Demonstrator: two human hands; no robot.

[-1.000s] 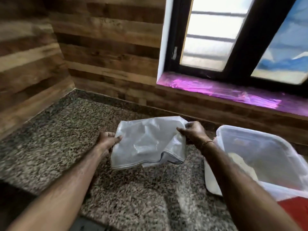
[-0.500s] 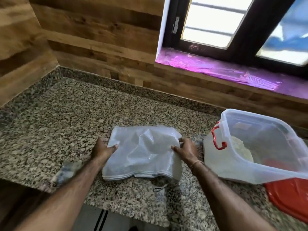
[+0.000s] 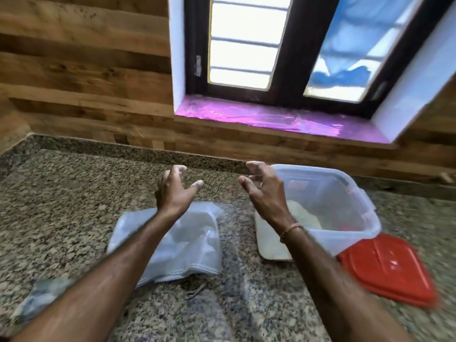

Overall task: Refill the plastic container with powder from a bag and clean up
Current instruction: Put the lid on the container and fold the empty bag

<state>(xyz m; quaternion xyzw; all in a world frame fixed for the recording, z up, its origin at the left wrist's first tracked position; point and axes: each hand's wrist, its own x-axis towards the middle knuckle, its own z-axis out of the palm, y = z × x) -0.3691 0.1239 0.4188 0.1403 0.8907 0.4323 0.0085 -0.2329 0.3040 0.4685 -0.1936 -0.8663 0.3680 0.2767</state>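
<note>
Grip: both off. Left hand [image 3: 174,191] and right hand [image 3: 265,193] hold nothing, fingers loosely spread, palms facing each other above the counter [image 3: 74,206]. The bag [image 3: 197,248] lies flat and slack on the counter, just left of the container [image 3: 345,193]. 0.5 s ago I was pinching its 2 sides. Powder [image 3: 301,213] is in the container, and the red lid [image 3: 387,267] is off, beside it. My read: pour done, 2 steps left, lid on and bag cleared.

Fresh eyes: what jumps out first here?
The left hand and right hand hover empty mid-frame, fingers loosely curled, above the granite counter. A flattened plastic bag lies under the left forearm; at right sits an open container holding powder, a red lid beside it.
</note>
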